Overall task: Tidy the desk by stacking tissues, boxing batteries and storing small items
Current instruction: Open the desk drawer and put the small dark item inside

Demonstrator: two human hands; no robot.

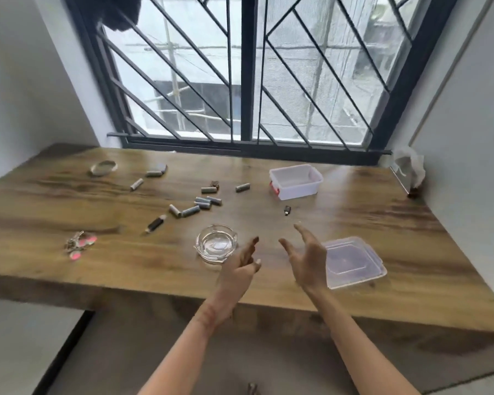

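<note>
Metal batteries [196, 210] look light and roll-prone, so pinch mid-body; left hand [241, 269] and right hand [307, 256] spread wide, holding nothing.

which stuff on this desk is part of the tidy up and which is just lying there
For the job: batteries, box, lid, keys, pen, adapter.
Probably just lying about: ashtray, bag, cloth on the window bars.
</note>
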